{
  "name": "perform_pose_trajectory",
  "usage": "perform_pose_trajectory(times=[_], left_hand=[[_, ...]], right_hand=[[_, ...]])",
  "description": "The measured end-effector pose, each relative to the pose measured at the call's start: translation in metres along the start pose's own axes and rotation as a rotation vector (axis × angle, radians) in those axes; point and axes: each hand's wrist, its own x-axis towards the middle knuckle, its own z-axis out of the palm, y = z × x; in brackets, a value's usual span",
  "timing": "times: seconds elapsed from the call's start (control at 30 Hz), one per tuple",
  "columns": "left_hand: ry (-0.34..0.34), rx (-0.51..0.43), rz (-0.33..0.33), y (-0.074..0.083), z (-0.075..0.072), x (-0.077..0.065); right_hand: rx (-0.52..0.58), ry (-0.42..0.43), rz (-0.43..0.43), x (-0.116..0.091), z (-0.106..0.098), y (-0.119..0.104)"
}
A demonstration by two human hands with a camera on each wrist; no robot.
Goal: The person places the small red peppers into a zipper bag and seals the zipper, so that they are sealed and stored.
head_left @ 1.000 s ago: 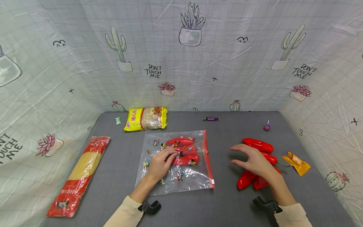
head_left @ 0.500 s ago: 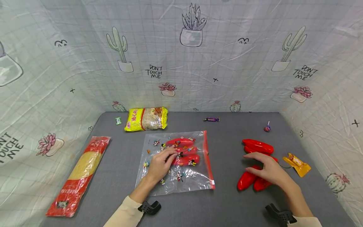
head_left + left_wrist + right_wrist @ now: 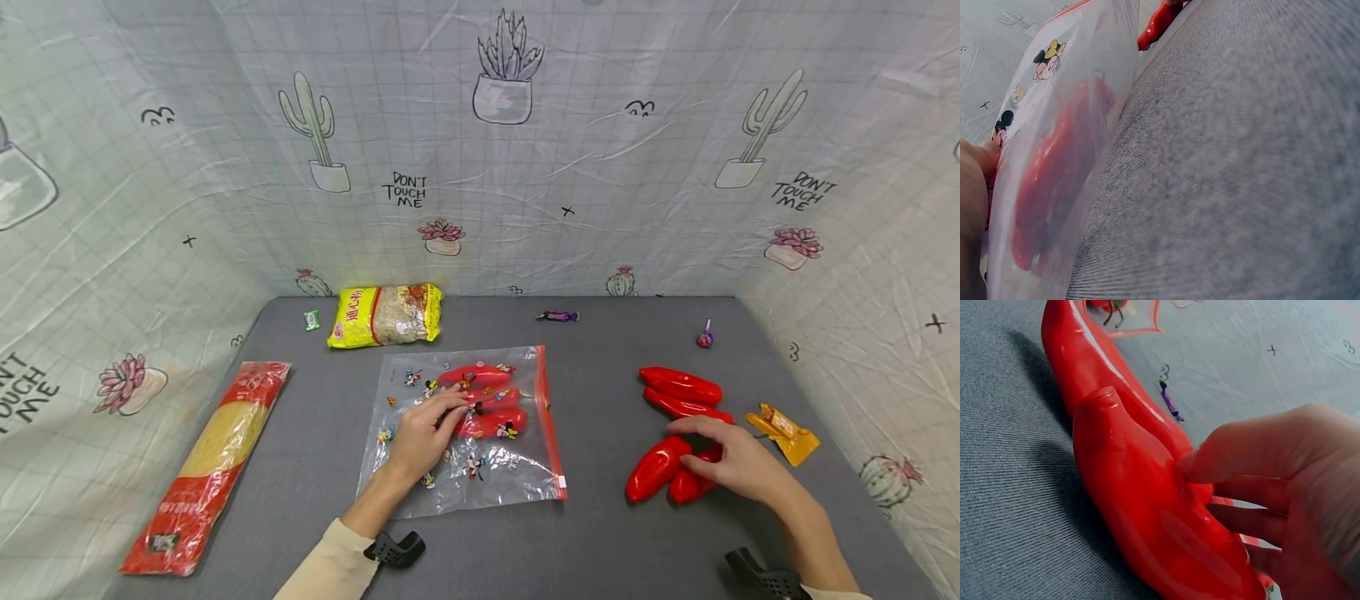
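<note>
My left hand (image 3: pixel 423 433) rests on a clear zip bag (image 3: pixel 465 487) with a red zip edge and cartoon prints. Inside the bag lie three red peppers (image 3: pixel 495 423), seen through the plastic. Close by the loose red peppers, my right hand (image 3: pixel 738 458) reaches over the lower right pepper (image 3: pixel 688 487) with thumb and fingers spread apart. In the right wrist view, the thumb tip touches or nearly touches a glossy pepper (image 3: pixel 1141 487), and the other fingers are partly hidden behind it. Another pepper (image 3: pixel 654 471) lies just left, and two more (image 3: pixel 681 385) lie behind.
At the left lies a long red noodle pack (image 3: pixel 213 462). A yellow pasta bag (image 3: pixel 386 315) and a green sweet (image 3: pixel 312 319) are at the back. A purple candy (image 3: pixel 558 316), a lollipop (image 3: pixel 705 337) and an orange wrapped snack (image 3: pixel 783 433) lie rightward. Printed cloth walls (image 3: pixel 525 208) surround the grey table.
My right hand has moved right and toward me, from over the middle of the loose peppers to the lower right one. The left hand and the bag have stayed put.
</note>
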Motion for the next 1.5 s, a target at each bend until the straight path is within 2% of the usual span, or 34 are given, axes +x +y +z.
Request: perform_pose_trajectory(times=[0.13, 0.33, 0.53, 0.8, 0.97, 1.13, 1.5], left_hand=[[0.004, -0.008, 0.004, 0.0, 0.0, 0.0], [0.014, -0.019, 0.025, -0.001, 0.001, 0.001], [0.028, -0.022, 0.051, -0.001, 0.002, 0.002], [0.021, -0.012, 0.039, 0.0, 0.001, 0.002], [0.027, -0.006, 0.044, -0.001, 0.001, 0.001], [0.024, -0.003, 0.037, -0.002, 0.0, 0.0], [0.022, -0.009, 0.041, -0.002, 0.0, 0.0]], right_hand=[[0.003, -0.031, -0.005, 0.002, 0.003, 0.003], [-0.062, -0.062, 0.016, 0.008, 0.008, 0.004], [-0.069, -0.05, 0.013, 0.014, 0.011, 0.003], [-0.056, -0.045, 0.046, 0.017, 0.01, -0.002], [-0.045, -0.001, 0.02, 0.022, 0.011, -0.005], [-0.056, 0.03, 0.0, 0.028, 0.012, -0.013], [-0.021, 0.001, -0.046, 0.049, 0.023, -0.038]])
